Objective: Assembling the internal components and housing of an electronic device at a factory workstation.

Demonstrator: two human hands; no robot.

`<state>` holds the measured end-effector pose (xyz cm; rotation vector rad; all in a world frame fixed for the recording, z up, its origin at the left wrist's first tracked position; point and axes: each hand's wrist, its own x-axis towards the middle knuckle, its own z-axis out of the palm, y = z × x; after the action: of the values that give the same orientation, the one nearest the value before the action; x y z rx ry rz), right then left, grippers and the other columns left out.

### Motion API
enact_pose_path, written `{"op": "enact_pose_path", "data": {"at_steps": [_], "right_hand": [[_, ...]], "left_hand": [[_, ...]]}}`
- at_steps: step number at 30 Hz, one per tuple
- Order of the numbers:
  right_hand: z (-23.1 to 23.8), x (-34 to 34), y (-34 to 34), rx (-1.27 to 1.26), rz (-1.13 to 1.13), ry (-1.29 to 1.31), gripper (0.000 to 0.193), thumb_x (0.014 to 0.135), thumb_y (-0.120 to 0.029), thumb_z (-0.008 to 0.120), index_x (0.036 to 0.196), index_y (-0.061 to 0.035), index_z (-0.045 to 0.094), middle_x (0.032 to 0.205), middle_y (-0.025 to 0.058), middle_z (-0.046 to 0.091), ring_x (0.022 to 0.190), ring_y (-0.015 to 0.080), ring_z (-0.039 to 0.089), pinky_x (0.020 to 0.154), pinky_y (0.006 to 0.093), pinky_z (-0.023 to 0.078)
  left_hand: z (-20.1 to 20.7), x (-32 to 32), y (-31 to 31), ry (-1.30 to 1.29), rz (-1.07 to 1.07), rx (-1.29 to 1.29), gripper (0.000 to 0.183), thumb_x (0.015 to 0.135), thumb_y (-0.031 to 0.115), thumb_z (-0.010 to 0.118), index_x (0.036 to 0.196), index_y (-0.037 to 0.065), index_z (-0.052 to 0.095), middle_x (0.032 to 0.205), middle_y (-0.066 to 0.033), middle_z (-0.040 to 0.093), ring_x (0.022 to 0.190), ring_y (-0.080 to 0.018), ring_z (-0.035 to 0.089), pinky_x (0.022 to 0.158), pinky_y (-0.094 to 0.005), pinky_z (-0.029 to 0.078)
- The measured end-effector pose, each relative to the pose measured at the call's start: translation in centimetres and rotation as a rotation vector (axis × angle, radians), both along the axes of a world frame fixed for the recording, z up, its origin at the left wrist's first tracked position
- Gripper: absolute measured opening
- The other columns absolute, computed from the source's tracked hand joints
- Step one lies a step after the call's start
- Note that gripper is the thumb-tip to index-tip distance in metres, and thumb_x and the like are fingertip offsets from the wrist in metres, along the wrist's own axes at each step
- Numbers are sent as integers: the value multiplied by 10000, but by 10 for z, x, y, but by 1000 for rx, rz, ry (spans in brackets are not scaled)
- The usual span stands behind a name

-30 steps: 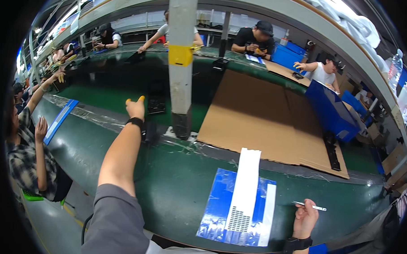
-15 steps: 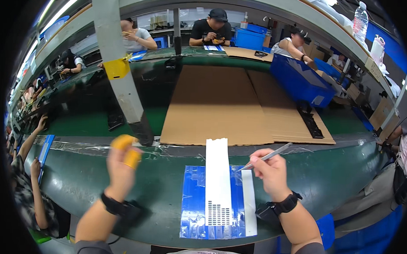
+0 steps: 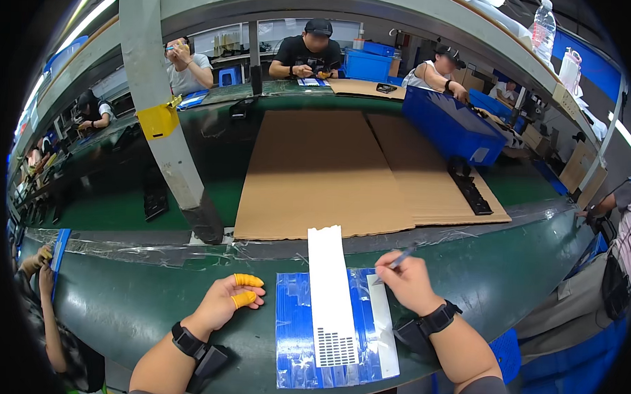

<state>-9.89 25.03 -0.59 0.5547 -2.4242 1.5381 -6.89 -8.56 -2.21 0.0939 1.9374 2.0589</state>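
Observation:
My right hand [image 3: 411,282] grips a pair of metal tweezers [image 3: 403,256], with the tips pointing down at the top of a narrow white strip [image 3: 384,331]. That strip lies along the right side of a blue, tape-covered board [image 3: 291,328] on the green table. Across the board's middle runs a longer white sheet [image 3: 328,281], its torn far end reaching past the board. Rows of small dark rectangular pieces [image 3: 336,349] cover the sheet's near end. Left of the board, my left hand [image 3: 230,299] is open and holds nothing; yellow finger cots [image 3: 246,281] cover two of its fingertips.
Flat brown cardboard [image 3: 323,176] lies beyond the board, with a long black part [image 3: 470,190] on its right. Behind stands a blue bin [image 3: 453,129]. A grey post [image 3: 174,150] rises at left. Several people sit around the tables; one at far left holds a blue board [image 3: 61,257].
My left hand has come down and right, closer to the board. The tweezers now tilt more steeply, over the narrow strip. The whole view has shifted slightly.

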Motion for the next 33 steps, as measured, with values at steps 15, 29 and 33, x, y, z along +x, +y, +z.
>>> {"op": "enact_pose_path", "data": {"at_steps": [15, 29, 33], "right_hand": [[5, 7, -9, -59, -126, -101, 76, 701, 4, 608, 748, 17, 550, 649, 0, 540, 559, 38, 476, 505, 177, 394], [4, 4, -14, -106, -86, -225, 167, 720, -2, 604, 871, 16, 535, 699, 18, 555, 611, 47, 500, 559, 177, 417], [-1, 7, -11, -51, -73, -215, 123, 738, -7, 580, 853, 11, 540, 699, 22, 549, 595, 60, 510, 536, 185, 415]], "left_hand": [[-2, 1, 1, 22, -54, 29, 255, 813, -7, 455, 1066, -29, 467, 971, -122, 534, 846, -160, 542, 750, -257, 451], [-1, 1, -2, 12, -101, -2, 244, 829, 24, 471, 1070, -8, 475, 973, -98, 539, 840, -139, 540, 757, -250, 446], [-3, 2, -2, 4, -93, 11, 245, 825, 18, 474, 1068, -10, 475, 969, -97, 540, 836, -140, 542, 758, -254, 447]]}}
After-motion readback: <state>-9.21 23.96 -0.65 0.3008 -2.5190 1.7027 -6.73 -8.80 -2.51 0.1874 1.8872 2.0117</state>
